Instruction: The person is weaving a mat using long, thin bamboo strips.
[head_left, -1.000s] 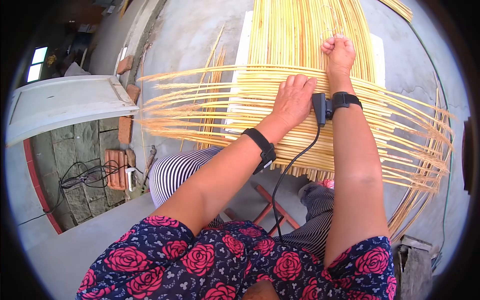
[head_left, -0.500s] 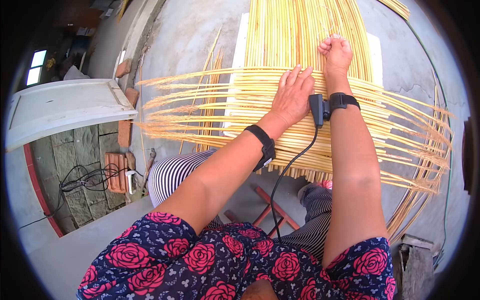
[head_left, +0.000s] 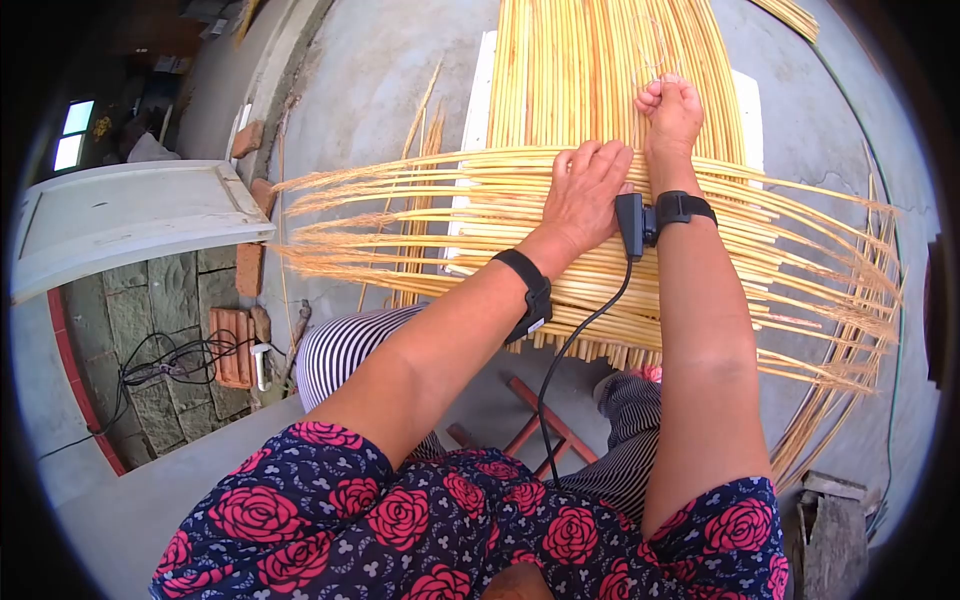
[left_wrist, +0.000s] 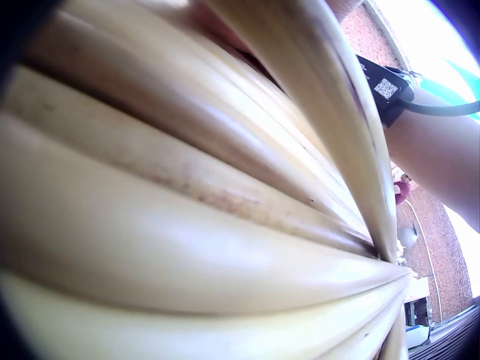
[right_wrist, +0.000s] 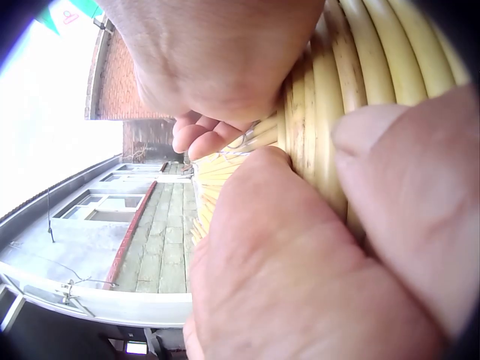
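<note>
My left hand rests across the crosswise yellow stalks, its fingers lying over their far edge. In the right wrist view, the left thumb and a neighbouring finger lie against these stalks. Just beyond, my right hand is curled palm up, pinching a thin string above the lengthwise stalks. Part of that string shows by the right fingers in the right wrist view. Thick stalks fill the left wrist view and hide the left fingers.
A white board lies under the stalks. Feathery stalk ends stick out left and right. Loose stalks lie on the concrete floor. A white door panel and bricks are at the left. A red stool frame stands below.
The left hand reached a little forward over the stalks, then came back; the farthest crosswise stalks have moved nearer the body. The right hand has hardly moved.
</note>
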